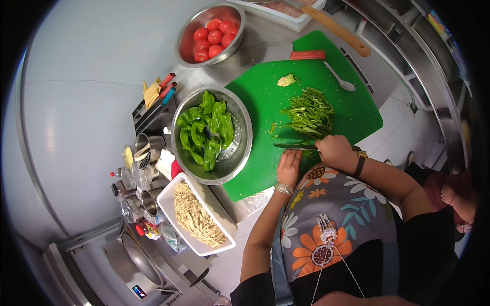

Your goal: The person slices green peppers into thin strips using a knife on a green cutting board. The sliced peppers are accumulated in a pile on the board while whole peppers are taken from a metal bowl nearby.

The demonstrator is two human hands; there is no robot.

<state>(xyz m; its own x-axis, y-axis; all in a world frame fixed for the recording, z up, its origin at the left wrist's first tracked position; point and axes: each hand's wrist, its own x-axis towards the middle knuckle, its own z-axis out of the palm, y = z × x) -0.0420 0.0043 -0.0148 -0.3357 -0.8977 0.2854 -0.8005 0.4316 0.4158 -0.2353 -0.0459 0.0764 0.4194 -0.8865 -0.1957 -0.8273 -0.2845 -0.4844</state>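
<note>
My right hand (337,153) is closed around the handle of a kitchen knife (294,146), whose blade lies low over a green cutting board (264,168). Beside the blade, my left hand (289,166) rests with its fingertips against green pieces, partly hidden by the blade and hand. A heap of sliced green peppers (311,113) lies just beyond the knife. Farther up the board are a pale pepper core (287,80), a spoon (342,81) and a red handle (307,54). Whole green peppers (218,116) sit in a steel bowl (245,160) left of the heap.
A steel bowl (183,42) of tomatoes (215,37) stands at the top. A white tub (199,249) of pale strips (197,216) is at lower left, near jars, steel containers and a knife rack (147,116). A wooden handle (337,30) crosses the upper right. Another person's hand (448,195) shows at far right.
</note>
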